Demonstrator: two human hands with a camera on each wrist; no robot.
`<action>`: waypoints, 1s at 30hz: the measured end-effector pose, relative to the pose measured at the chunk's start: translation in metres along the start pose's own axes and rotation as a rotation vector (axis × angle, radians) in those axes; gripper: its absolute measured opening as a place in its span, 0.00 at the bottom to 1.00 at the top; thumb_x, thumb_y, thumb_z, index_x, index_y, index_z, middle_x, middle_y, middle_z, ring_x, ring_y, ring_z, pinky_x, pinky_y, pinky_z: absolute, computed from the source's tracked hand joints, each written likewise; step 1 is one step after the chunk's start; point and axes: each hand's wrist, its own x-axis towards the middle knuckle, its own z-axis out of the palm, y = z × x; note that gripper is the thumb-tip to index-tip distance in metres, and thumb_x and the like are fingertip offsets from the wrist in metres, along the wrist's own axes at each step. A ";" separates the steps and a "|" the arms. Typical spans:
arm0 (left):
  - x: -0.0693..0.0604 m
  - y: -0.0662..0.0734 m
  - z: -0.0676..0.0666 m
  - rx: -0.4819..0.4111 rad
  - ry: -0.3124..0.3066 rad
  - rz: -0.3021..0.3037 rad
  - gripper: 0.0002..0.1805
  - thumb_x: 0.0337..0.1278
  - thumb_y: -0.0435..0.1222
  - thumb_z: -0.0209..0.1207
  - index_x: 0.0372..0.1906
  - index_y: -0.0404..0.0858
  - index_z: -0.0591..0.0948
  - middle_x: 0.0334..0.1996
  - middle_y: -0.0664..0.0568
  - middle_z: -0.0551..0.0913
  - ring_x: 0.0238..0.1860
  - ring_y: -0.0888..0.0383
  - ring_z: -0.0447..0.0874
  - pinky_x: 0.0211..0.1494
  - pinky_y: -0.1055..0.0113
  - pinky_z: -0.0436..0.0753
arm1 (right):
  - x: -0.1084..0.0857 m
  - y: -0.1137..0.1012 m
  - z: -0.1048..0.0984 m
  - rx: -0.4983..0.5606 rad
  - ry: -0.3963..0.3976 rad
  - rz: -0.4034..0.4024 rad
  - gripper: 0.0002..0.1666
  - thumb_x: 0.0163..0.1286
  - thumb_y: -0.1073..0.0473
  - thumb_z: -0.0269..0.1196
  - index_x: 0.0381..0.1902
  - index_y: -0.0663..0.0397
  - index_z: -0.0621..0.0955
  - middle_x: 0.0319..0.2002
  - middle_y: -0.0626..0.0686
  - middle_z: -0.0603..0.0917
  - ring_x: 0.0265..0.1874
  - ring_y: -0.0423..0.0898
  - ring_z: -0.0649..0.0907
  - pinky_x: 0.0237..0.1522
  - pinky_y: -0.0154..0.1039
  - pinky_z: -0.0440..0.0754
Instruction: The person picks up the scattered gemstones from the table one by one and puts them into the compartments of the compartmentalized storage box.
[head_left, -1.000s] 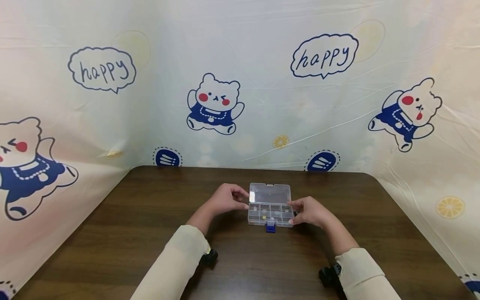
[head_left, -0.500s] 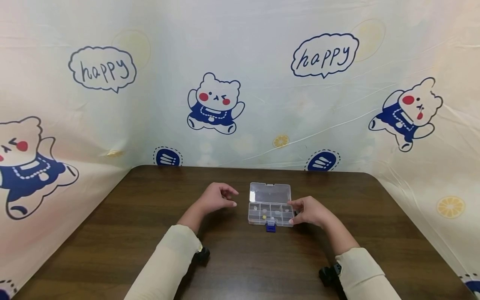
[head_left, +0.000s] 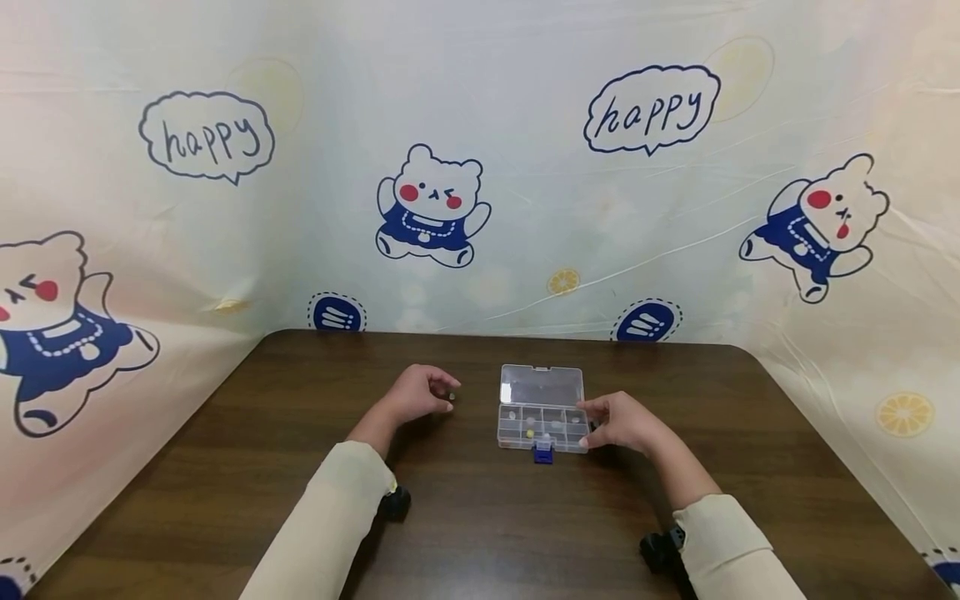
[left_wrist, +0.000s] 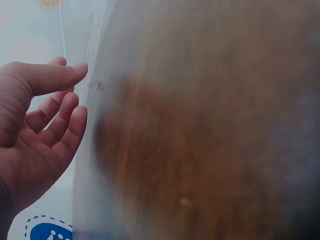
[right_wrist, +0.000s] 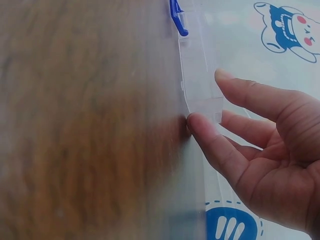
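A clear plastic compartment box (head_left: 509, 435) with a blue latch lies on the table, its lid (head_left: 542, 385) raised at the back. Several small pieces sit in its compartments, among them a yellow one (head_left: 530, 433). My right hand (head_left: 622, 423) holds the box's right end between thumb and fingers. Left of the box, my left hand (head_left: 416, 393) hovers over the table with loosely bent fingers and nothing held. By its fingertips lies a tiny piece (head_left: 452, 397), which the left wrist view shows as a small speck (left_wrist: 98, 85), too small to identify.
The brown wooden table (head_left: 480, 525) reaches back to a printed cloth (head_left: 525, 217) hung behind and along the sides. A dark wrist camera (head_left: 395, 504) sits under the left wrist and another camera (head_left: 656, 552) under the right.
My left hand has moved left, away from the box's left end, and a tiny piece now shows beside its fingertips. The right hand and box have stayed in place.
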 end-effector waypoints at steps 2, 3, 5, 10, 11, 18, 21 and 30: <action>0.002 -0.001 -0.001 0.018 -0.009 -0.018 0.16 0.47 0.28 0.72 0.44 0.41 0.87 0.40 0.51 0.83 0.43 0.54 0.78 0.44 0.60 0.81 | -0.001 -0.001 -0.001 -0.002 -0.001 0.000 0.37 0.49 0.59 0.78 0.59 0.57 0.80 0.55 0.61 0.81 0.49 0.51 0.79 0.59 0.55 0.73; 0.004 -0.002 -0.001 0.028 -0.012 -0.022 0.16 0.47 0.29 0.72 0.44 0.41 0.87 0.40 0.51 0.83 0.43 0.54 0.78 0.44 0.61 0.81 | -0.001 -0.001 -0.001 -0.004 -0.003 -0.001 0.38 0.49 0.59 0.78 0.59 0.58 0.80 0.56 0.61 0.81 0.49 0.52 0.79 0.59 0.56 0.73; 0.006 -0.004 -0.001 0.056 -0.020 -0.021 0.15 0.49 0.30 0.71 0.45 0.41 0.87 0.40 0.52 0.83 0.41 0.55 0.78 0.44 0.61 0.81 | -0.002 -0.002 -0.001 -0.008 -0.008 -0.006 0.38 0.49 0.60 0.78 0.60 0.58 0.79 0.56 0.62 0.80 0.50 0.52 0.79 0.59 0.56 0.73; 0.009 -0.007 0.000 0.106 -0.026 -0.019 0.12 0.52 0.31 0.70 0.44 0.39 0.87 0.36 0.53 0.83 0.36 0.57 0.78 0.43 0.62 0.80 | -0.001 -0.003 -0.001 -0.006 -0.006 0.000 0.38 0.50 0.60 0.78 0.60 0.58 0.80 0.56 0.62 0.80 0.48 0.52 0.79 0.59 0.55 0.73; 0.010 -0.007 0.001 0.114 -0.027 -0.024 0.12 0.52 0.32 0.70 0.44 0.40 0.87 0.35 0.54 0.83 0.36 0.58 0.78 0.44 0.62 0.80 | -0.001 -0.003 -0.001 -0.006 -0.004 0.002 0.38 0.50 0.60 0.78 0.60 0.57 0.80 0.56 0.61 0.80 0.48 0.52 0.79 0.59 0.55 0.73; 0.015 -0.011 0.006 0.160 -0.023 -0.028 0.10 0.54 0.33 0.69 0.43 0.42 0.88 0.36 0.55 0.84 0.39 0.59 0.79 0.48 0.59 0.80 | 0.001 -0.001 0.001 0.000 -0.001 0.016 0.38 0.49 0.60 0.78 0.60 0.57 0.80 0.55 0.61 0.81 0.49 0.51 0.79 0.59 0.56 0.73; 0.015 -0.011 0.007 0.168 -0.024 -0.026 0.09 0.54 0.32 0.69 0.42 0.42 0.88 0.37 0.55 0.85 0.39 0.59 0.80 0.49 0.59 0.80 | 0.001 0.000 0.001 0.004 -0.002 0.030 0.38 0.49 0.60 0.78 0.60 0.57 0.80 0.55 0.61 0.81 0.48 0.51 0.79 0.59 0.56 0.73; 0.015 -0.006 0.003 0.181 -0.051 -0.038 0.09 0.55 0.33 0.68 0.42 0.40 0.88 0.37 0.53 0.85 0.38 0.58 0.79 0.49 0.59 0.80 | 0.002 -0.001 0.001 -0.009 0.003 0.028 0.38 0.49 0.59 0.78 0.60 0.57 0.80 0.54 0.61 0.81 0.49 0.51 0.79 0.58 0.55 0.73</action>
